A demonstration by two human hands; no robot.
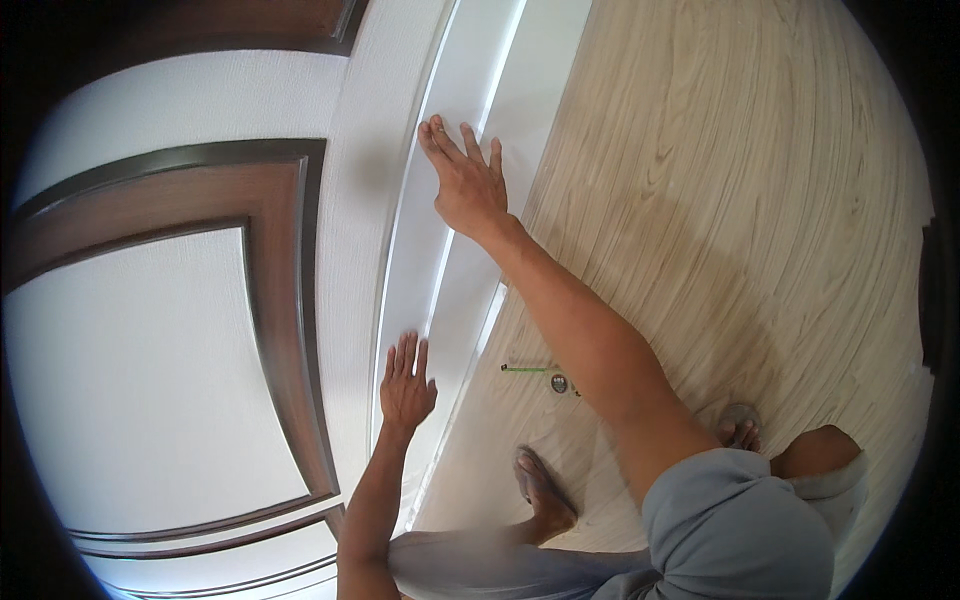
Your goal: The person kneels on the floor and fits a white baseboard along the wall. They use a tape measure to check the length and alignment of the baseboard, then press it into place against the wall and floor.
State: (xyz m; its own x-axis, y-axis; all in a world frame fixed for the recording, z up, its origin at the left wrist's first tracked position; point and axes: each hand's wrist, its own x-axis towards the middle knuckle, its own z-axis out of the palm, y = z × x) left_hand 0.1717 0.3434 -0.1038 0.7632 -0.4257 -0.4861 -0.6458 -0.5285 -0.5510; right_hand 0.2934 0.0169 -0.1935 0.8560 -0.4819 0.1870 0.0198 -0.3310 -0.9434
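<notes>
The person presses both palms flat on a white door with dark brown trim. The right hand sits high near its edge, the left hand lower, fingers spread and gripping nothing (apparently to steady the panel). A small disc lies on the wooden floor nearby.

My left hand lies flat on the white door, palm hidden. Door panel runs off the left rim. Small metal item on floor too small to identify. Right foot half hidden behind sleeve.
</notes>
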